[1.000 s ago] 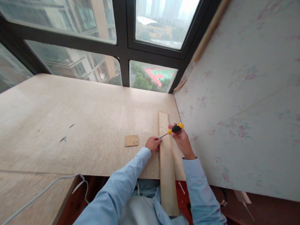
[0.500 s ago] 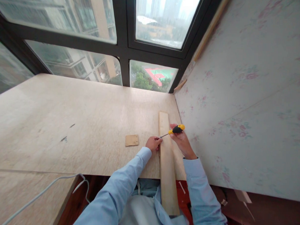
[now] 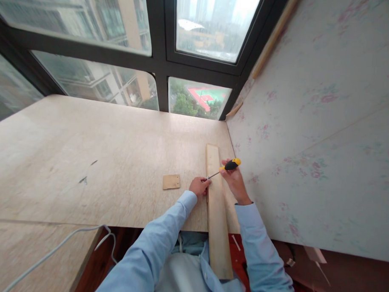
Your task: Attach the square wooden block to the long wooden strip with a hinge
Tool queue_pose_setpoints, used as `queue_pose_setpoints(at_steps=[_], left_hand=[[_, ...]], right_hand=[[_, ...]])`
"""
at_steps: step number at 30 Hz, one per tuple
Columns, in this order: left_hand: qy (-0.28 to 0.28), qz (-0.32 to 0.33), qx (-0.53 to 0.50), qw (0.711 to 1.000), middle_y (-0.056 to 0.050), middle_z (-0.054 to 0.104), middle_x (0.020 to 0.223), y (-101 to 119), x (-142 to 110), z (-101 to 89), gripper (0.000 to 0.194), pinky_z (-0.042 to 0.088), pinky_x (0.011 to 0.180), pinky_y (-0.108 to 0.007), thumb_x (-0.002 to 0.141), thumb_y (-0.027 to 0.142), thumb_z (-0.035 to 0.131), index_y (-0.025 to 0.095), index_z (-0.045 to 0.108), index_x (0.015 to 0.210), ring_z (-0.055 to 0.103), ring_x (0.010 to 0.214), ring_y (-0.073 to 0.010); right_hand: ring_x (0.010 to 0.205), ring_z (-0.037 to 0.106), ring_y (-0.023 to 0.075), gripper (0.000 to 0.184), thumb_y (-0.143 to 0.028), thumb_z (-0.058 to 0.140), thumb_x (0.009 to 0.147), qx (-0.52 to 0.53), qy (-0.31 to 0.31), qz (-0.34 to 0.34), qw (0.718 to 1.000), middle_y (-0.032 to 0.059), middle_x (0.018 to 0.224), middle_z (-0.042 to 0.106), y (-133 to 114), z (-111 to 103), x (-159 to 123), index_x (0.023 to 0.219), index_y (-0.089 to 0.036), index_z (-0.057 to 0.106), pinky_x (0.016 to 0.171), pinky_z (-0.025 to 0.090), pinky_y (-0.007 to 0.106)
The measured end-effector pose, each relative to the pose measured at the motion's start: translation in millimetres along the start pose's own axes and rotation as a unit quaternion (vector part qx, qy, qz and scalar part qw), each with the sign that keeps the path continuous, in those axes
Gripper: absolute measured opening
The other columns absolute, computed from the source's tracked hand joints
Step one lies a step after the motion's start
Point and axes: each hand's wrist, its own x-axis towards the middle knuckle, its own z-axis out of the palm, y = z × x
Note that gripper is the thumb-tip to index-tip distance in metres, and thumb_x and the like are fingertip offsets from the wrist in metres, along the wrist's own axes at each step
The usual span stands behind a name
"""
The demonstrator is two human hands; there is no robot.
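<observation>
Fingers of the right hand (image 3: pixel 234 181) pinch the lower handle of a yellow-and-black screwdriver (image 3: pixel 233 164), its metal tip beside the left hand (image 3: pixel 199 186) at the edge of a long, pale wooden board (image 3: pixel 218 219).
The left fingers are bunched at the tip; whether they pinch something small cannot be told. The slanted shaft could skid into them if pressed off-line, and the board might tip if pushed where it overhangs the counter (image 3: pixel 117 160) toward six o'clock. The left forearm reaches toward one o'clock, palm low; the right wrist bends toward eleven, handle pointing to two. A small, tan rectangular plate (image 3: pixel 171 182) lies at nine o'clock from the left hand.
</observation>
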Motion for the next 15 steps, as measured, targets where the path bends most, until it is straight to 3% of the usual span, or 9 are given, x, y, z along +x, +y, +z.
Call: queue_pose_setpoints(at_steps=[4, 10, 15], left_hand=[[-0.001, 0.0, 0.001, 1.0, -0.004, 0.068, 0.075, -0.7, 0.8, 0.5, 0.024, 0.048, 0.047, -0.017, 0.084, 0.031, 0.063, 0.011, 0.071, 0.092, 0.058, 0.053, -0.01], [-0.002, 0.009, 0.0, 1.0, -0.004, 0.067, 0.075, -1.4, 0.5, 0.1, 0.024, 0.049, 0.047, -0.02, 0.084, 0.031, 0.062, 0.011, 0.072, 0.091, 0.058, 0.053, -0.011], [-0.001, 0.006, -0.004, 1.0, -0.005, 0.069, 0.077, -1.4, 0.6, 0.6, 0.025, 0.049, 0.047, -0.019, 0.083, 0.032, 0.064, 0.011, 0.072, 0.093, 0.059, 0.054, -0.0107]], right_hand=[[0.108, 0.064, 0.0253, 0.055, -0.052, 0.071, 0.071, 0.023, -0.042, 0.032, 0.998, 0.0109, 0.116, 0.069, -2.1, -4.3, -3.5, 0.114, -0.022, 0.059, 0.096, 0.049, 0.043], [0.074, 0.066, 0.026, 0.054, -0.06, 0.075, 0.062, -0.199, 0.089, 0.009, 0.976, 0.012, 0.087, 0.072, -2.9, -1.8, -0.6, 0.092, -0.015, 0.067, 0.075, 0.055, 0.044], [0.11, 0.062, 0.0251, 0.059, -0.055, 0.068, 0.073, -0.039, 0.01, -0.004, 0.999, 0.0111, 0.119, 0.066, -0.7, 1.7, -1.7, 0.119, -0.02, 0.056, 0.096, 0.049, 0.044]])
